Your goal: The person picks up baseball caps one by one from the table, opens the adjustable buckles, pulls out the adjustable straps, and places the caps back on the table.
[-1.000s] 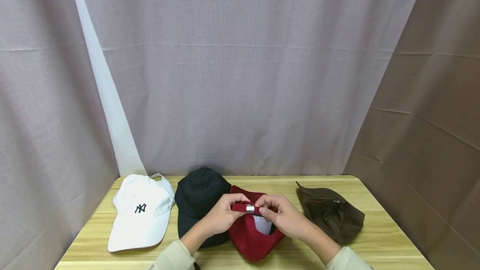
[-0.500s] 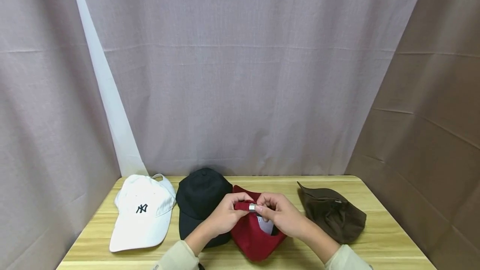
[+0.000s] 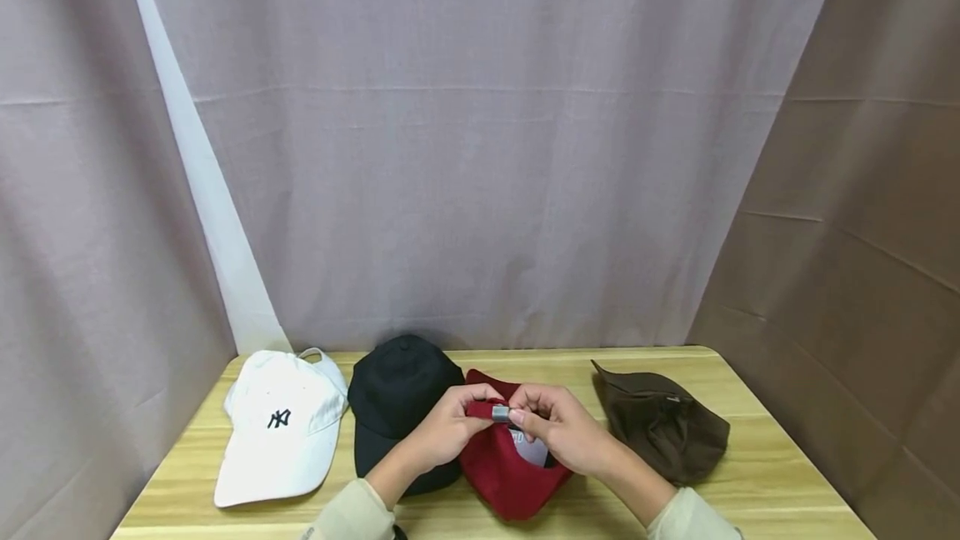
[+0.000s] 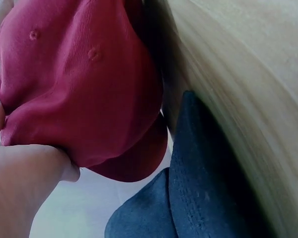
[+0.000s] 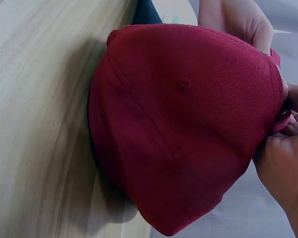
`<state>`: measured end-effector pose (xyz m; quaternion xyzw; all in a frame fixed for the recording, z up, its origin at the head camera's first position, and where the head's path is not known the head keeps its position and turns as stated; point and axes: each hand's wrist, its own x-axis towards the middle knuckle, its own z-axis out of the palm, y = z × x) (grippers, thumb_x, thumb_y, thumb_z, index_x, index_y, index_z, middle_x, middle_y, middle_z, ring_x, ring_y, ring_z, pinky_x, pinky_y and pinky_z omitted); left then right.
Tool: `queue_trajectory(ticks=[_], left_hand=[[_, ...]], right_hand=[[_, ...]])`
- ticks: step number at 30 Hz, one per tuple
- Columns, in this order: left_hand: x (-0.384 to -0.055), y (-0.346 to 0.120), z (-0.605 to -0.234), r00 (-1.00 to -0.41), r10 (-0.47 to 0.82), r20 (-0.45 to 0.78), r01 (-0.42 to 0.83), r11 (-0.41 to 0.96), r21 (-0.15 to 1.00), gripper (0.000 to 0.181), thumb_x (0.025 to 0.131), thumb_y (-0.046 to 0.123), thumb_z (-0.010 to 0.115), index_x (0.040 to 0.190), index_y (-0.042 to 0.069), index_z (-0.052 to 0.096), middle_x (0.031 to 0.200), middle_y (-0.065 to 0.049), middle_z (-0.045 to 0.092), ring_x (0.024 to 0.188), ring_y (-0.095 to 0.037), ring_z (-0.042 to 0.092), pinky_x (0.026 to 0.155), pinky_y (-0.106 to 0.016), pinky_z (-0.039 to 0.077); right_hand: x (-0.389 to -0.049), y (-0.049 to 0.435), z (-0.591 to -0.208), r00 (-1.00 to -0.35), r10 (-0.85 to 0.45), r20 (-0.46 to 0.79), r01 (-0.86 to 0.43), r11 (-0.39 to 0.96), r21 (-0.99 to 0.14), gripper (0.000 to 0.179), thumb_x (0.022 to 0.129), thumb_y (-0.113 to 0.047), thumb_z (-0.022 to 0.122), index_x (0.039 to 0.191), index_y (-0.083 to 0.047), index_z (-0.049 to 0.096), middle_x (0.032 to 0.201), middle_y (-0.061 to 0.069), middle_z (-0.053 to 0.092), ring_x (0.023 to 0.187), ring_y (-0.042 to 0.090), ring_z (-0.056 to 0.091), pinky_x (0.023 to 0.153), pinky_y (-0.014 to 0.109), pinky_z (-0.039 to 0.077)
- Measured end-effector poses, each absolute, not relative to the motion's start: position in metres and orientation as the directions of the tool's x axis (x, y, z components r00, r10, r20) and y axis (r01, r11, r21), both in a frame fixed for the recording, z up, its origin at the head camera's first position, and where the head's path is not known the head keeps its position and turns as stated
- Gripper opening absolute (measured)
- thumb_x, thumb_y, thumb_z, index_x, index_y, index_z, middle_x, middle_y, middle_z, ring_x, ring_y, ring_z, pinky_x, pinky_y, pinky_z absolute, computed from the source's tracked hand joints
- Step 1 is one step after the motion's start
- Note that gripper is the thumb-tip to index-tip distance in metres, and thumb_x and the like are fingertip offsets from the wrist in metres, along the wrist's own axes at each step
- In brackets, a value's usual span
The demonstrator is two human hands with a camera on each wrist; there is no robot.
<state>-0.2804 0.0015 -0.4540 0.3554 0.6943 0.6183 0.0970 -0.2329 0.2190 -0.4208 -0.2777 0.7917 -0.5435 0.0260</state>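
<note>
A dark red baseball cap (image 3: 512, 482) is held over the table with its back strap turned up, and its crown fills much of the right wrist view. My left hand (image 3: 444, 430) pinches the red strap (image 3: 480, 411) on the left of a silver metal buckle (image 3: 500, 413). Thumb and fingertips of my right hand (image 3: 564, 430) pinch the strap at the buckle's right side. Below them the cap's opening shows a grey lining with pale lettering. In the left wrist view the red brim (image 4: 139, 158) points toward a dark cap (image 4: 198, 183).
A black cap (image 3: 405, 390) stands close by the red one on the left. Farther left lies a white cap (image 3: 281, 432) with a dark monogram. A brown cap (image 3: 663, 427) lies at the right on the wooden table (image 3: 780, 482). Grey-brown curtains (image 3: 480, 148) hang behind.
The hands stay in nearly the same place on the strap. The buckle has tilted slightly and looks darker now. The whole view has shifted a little.
</note>
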Motion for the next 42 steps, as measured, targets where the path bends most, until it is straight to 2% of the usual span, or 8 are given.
queue_trajectory(ticks=[6, 11, 16, 20, 23, 28, 36, 42], left_hand=[[-0.280, 0.000, -0.456, -0.730, 0.616, 0.296, 0.353, -0.031, 0.935, 0.015, 0.098, -0.005, 0.060, 0.109, -0.006, 0.071, 0.103, -0.016, 0.070, 0.094, -0.007, 0.060, 0.086, -0.020, 0.049], [-0.281, -0.001, -0.458, -0.729, 0.620, 0.291, 0.338, -0.044, 0.940, 0.014, 0.099, -0.005, 0.060, 0.109, -0.007, 0.070, 0.101, -0.005, 0.069, 0.092, -0.002, 0.059, 0.085, -0.019, 0.049], [-0.282, -0.002, -0.459, -0.717, 0.631, 0.295, 0.332, -0.063, 0.941, 0.014, 0.102, 0.001, 0.061, 0.110, -0.009, 0.069, 0.098, 0.006, 0.066, 0.092, -0.001, 0.058, 0.084, -0.019, 0.048], [-0.283, -0.003, -0.460, -0.717, 0.632, 0.293, 0.332, -0.060, 0.941, 0.015, 0.103, 0.002, 0.061, 0.110, -0.008, 0.069, 0.098, 0.005, 0.066, 0.092, -0.001, 0.057, 0.083, -0.019, 0.048], [-0.282, -0.003, -0.461, -0.721, 0.631, 0.285, 0.328, -0.052, 0.943, 0.016, 0.103, -0.001, 0.059, 0.112, -0.010, 0.069, 0.100, -0.008, 0.067, 0.091, -0.001, 0.057, 0.083, -0.018, 0.047], [-0.282, -0.004, -0.460, -0.717, 0.634, 0.289, 0.339, -0.045, 0.940, 0.017, 0.103, -0.004, 0.058, 0.113, -0.014, 0.068, 0.106, -0.033, 0.065, 0.090, 0.000, 0.055, 0.081, -0.017, 0.046], [-0.280, -0.003, -0.461, -0.715, 0.621, 0.322, 0.376, -0.046, 0.926, 0.013, 0.103, 0.005, 0.064, 0.107, -0.005, 0.072, 0.101, -0.017, 0.069, 0.090, 0.000, 0.057, 0.081, -0.017, 0.048], [-0.282, 0.001, -0.460, -0.733, 0.608, 0.306, 0.361, -0.034, 0.932, 0.011, 0.102, 0.002, 0.062, 0.107, -0.004, 0.071, 0.100, -0.016, 0.069, 0.088, -0.001, 0.057, 0.079, -0.017, 0.048]], right_hand=[[-0.231, 0.219, -0.421, -0.853, -0.461, 0.246, -0.391, 0.251, -0.886, 0.016, 0.106, -0.007, 0.060, 0.097, 0.007, 0.064, 0.072, 0.011, 0.052, 0.070, 0.001, 0.050, 0.060, 0.022, 0.041], [-0.231, 0.220, -0.422, -0.858, -0.450, 0.246, -0.390, 0.261, -0.883, 0.014, 0.104, -0.004, 0.060, 0.100, 0.007, 0.067, 0.078, -0.006, 0.054, 0.068, 0.000, 0.049, 0.058, 0.021, 0.040], [-0.231, 0.221, -0.423, -0.856, -0.453, 0.247, -0.396, 0.270, -0.878, 0.013, 0.103, -0.001, 0.058, 0.103, 0.006, 0.070, 0.073, -0.007, 0.049, 0.065, -0.001, 0.044, 0.056, 0.021, 0.037], [-0.231, 0.221, -0.422, -0.859, -0.450, 0.245, -0.398, 0.285, -0.872, 0.013, 0.103, -0.001, 0.058, 0.104, 0.005, 0.071, 0.072, -0.008, 0.048, 0.067, -0.001, 0.044, 0.058, 0.022, 0.038], [-0.230, 0.221, -0.422, -0.858, -0.450, 0.248, -0.407, 0.300, -0.863, 0.013, 0.103, -0.001, 0.059, 0.103, 0.004, 0.071, 0.071, -0.008, 0.048, 0.066, -0.001, 0.044, 0.057, 0.022, 0.038], [-0.230, 0.222, -0.423, -0.850, -0.453, 0.268, -0.430, 0.303, -0.850, 0.011, 0.102, -0.002, 0.061, 0.101, 0.003, 0.071, 0.066, 0.006, 0.046, 0.063, -0.002, 0.043, 0.052, 0.022, 0.036], [-0.229, 0.212, -0.413, -0.881, -0.412, 0.234, -0.395, 0.366, -0.843, 0.019, 0.101, -0.016, 0.071, 0.088, -0.003, 0.069, 0.069, -0.006, 0.049, 0.062, -0.001, 0.043, 0.053, 0.021, 0.037], [-0.229, 0.210, -0.410, -0.903, -0.385, 0.190, -0.347, 0.395, -0.851, 0.022, 0.103, -0.016, 0.068, 0.090, 0.002, 0.066, 0.070, -0.006, 0.049, 0.065, 0.001, 0.043, 0.057, 0.022, 0.038]])
